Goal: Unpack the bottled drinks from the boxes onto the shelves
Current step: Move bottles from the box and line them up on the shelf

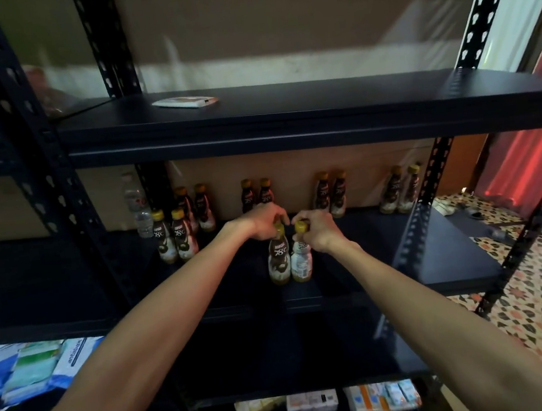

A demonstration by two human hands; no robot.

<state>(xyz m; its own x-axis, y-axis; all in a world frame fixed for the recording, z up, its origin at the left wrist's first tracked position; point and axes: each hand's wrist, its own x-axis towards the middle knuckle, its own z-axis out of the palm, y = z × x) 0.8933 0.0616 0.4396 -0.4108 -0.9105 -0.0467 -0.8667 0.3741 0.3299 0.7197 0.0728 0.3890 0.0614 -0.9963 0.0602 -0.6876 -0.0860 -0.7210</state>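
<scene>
The left grip (266,221) is pinching the cap of the brown bottle (278,258), the right grip (315,230) that of the pale bottle (301,262); both bottles are standing touching, beneath the grips, on the middle shelf (435,255).

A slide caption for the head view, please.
Left hand holds the brown bottle, right hand the white bottle, both on the shelf.

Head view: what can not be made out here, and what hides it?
1. Cap of the brown bottle: head view, mostly covered by the left hand.
2. Cap of the pale bottle: head view, partly under the right hand.
3. Small packs near the bottom edge: head view, print too small and blurred.
4. Flat packet on the upper shelf: head view, blurred; contents unknown.
5. Boxes: none shows in this view.
</scene>
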